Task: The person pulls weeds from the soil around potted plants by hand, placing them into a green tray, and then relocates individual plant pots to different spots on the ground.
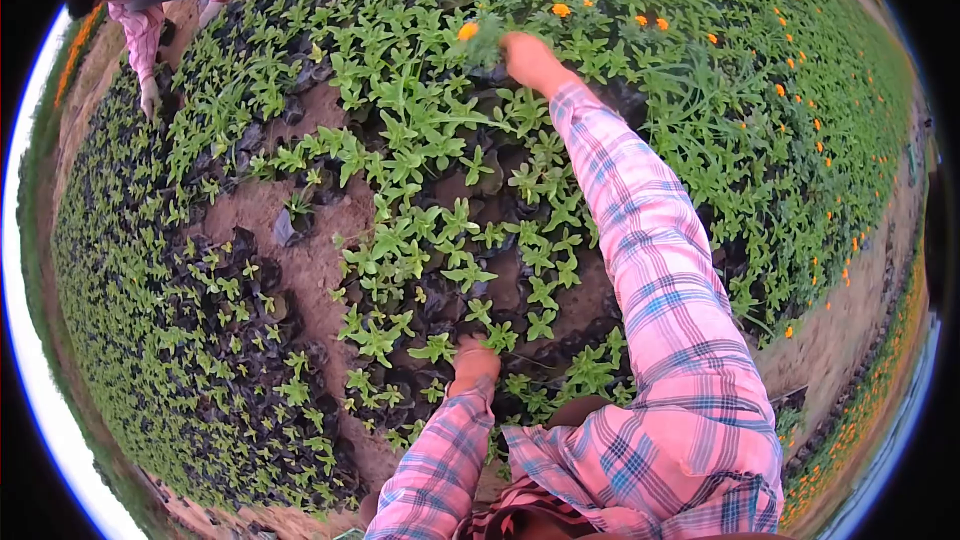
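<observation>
My right hand [534, 63] is stretched far forward over the seedlings, its fingers closed on a marigold plant [485, 43]. The plant has feathery leaves and one orange bloom [468, 31], and it is smeared by motion. Close to my body, my left hand [474, 364] reaches down among green seedlings [498, 337] in black plastic bags. Leaves cover its fingertips, so I cannot tell what it grips. Between my hands stand more broad-leaved seedlings [462, 240], with brown soil showing in gaps.
At the upper left another person in a striped shirt [143, 32] bends over the plants, a gloved hand [150, 98] down at them. Bare soil [315, 275] runs between the seedling blocks. A lone bagged plant [288, 228] stands on it. Orange marigolds [780, 90] dot the right side.
</observation>
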Demonstrator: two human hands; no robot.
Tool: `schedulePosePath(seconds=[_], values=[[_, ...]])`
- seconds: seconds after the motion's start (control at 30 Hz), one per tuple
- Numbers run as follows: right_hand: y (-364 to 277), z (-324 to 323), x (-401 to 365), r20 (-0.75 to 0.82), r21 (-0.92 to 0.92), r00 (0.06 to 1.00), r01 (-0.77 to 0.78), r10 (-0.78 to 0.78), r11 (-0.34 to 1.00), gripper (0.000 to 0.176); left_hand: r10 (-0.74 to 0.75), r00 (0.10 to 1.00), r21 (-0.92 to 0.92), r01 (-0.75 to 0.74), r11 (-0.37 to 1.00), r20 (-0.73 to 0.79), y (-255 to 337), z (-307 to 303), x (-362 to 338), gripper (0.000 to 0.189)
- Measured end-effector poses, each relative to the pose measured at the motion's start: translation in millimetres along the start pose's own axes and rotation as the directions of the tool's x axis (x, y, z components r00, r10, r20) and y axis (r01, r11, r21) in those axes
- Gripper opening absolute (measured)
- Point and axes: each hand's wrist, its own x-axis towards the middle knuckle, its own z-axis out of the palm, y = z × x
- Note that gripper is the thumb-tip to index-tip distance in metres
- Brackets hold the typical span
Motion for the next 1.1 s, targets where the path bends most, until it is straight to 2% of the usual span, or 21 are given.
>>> schedulePosePath(seconds=[0.07, 0.13, 0.23, 0.3, 0.4, 0.47, 0.53, 0.57, 0.67, 0.73, 0.8, 0.83, 0.87, 0.93, 0.97, 1.0, 1.1], values=[[-8.3, 2.1, 8.2, 0.124, -0.005, 0.991, 0.050, -0.049, 0.999, 0.023, -0.007, 1.000, -0.009, 0.007, 1.000, 0.012, 2.2, -3.1, -1.1, 0.035], [-7.4, 17.3, -1.0, 0.093, -0.048, 0.973, 0.217, -0.212, 0.975, 0.022, 0.036, 0.999, 0.019, -0.037, 0.999, 0.019, 4.9, -9.8, -5.6, 0.035], [-8.6, 4.4, -16.6, 0.045, -0.034, 0.970, 0.241, -0.239, 0.970, 0.023, 0.039, 0.999, -0.012, -0.039, 0.999, 0.023, 9.1, -18.0, -10.6, 0.035], [-7.7, -1.4, -17.3, 0.193, -0.005, 0.956, 0.225, -0.220, 0.974, 0.037, 0.035, 0.999, -0.027, -0.034, 0.999, 0.024, 7.0, -13.2, -7.4, 0.035], [-0.6, 1.4, -16.7, 0.145, -0.005, 0.941, 0.310, -0.306, 0.951, 0.033, 0.039, 0.999, -0.037, -0.038, 0.999, 0.016, 6.1, -11.2, -7.3, 0.035], [3.4, 1.8, -9.9, 0.180, 0.004, 0.935, 0.309, -0.304, 0.951, 0.038, 0.042, 0.999, -0.037, -0.042, 0.998, 0.006, 5.3, -10.7, -7.1, 0.035], [13.7, 9.7, -0.3, 0.117, 0.013, 0.943, 0.311, -0.311, 0.950, 0.039, 0.028, 1.000, -0.053, -0.028, 0.998, 0.005, 4.5, -7.7, -6.0, 0.035], [19.2, 14.3, 3.7, 0.101, 0.079, 0.968, 0.221, -0.229, 0.972, 0.038, 0.023, 1.000, -0.056, -0.022, 0.998, 0.008, 1.7, -1.1, -3.5, 0.035], [33.5, 18.8, 16.2, 0.106, 0.114, 0.966, 0.224, -0.236, 0.968, 0.038, -0.005, 1.000, -0.124, 0.004, 0.992, -0.005, 1.5, -1.0, -3.4, 0.036], [30.7, 17.1, 26.2, 0.078, 0.085, 0.960, 0.263, -0.269, 0.961, 0.042, 0.063, 0.998, -0.044, -0.063, 0.997, -0.004, 4.5, -9.7, -9.4, 0.035], [18.0, 8.9, 33.6, 0.225, 0.232, 0.973, -0.007, -0.046, 0.973, 0.038, 0.038, 0.999, -0.064, -0.037, 0.997, 0.015, 4.3, -7.8, -7.7, 0.036], [22.1, 18.1, 50.2, 0.386, 0.065, 0.922, -0.055, 0.026, 0.996, 0.034, 0.017, 0.999, -0.084, -0.014, 0.996, 0.030, 4.0, -6.9, -7.3, 0.036], [22.3, 21.5, 52.1, 0.388, 0.070, 0.921, -0.058, 0.027, 0.996, 0.034, 0.013, 0.999, -0.081, -0.010, 0.997, 0.033, 4.2, -6.6, -8.1, 0.036], [21.7, 27.7, 52.9, 0.225, -0.032, 0.974, 0.038, -0.030, 0.999, 0.032, 0.034, 0.999, -0.060, -0.035, 0.998, -0.014, 4.2, -7.1, -8.6, 0.035], [8.5, 17.9, 55.1, 0.329, -0.184, 0.944, 0.041, 0.022, 0.982, 0.033, 0.030, 0.999, -0.058, -0.031, 0.998, -0.013, 3.8, -7.7, -7.8, 0.035], [0.7, 10.7, 50.6, 0.331, -0.182, 0.943, 0.040, 0.023, 0.983, 0.033, 0.033, 0.999, -0.048, -0.033, 0.998, -0.006, 4.0, -7.6, -7.1, 0.034], [0.2, 12.3, 38.7, 0.154, -0.133, 0.985, 0.093, -0.072, 0.987, 0.023, 0.024, 1.000, -0.059, -0.024, 0.998, 0.001, -0.2, 0.9, -4.8, 0.034]])
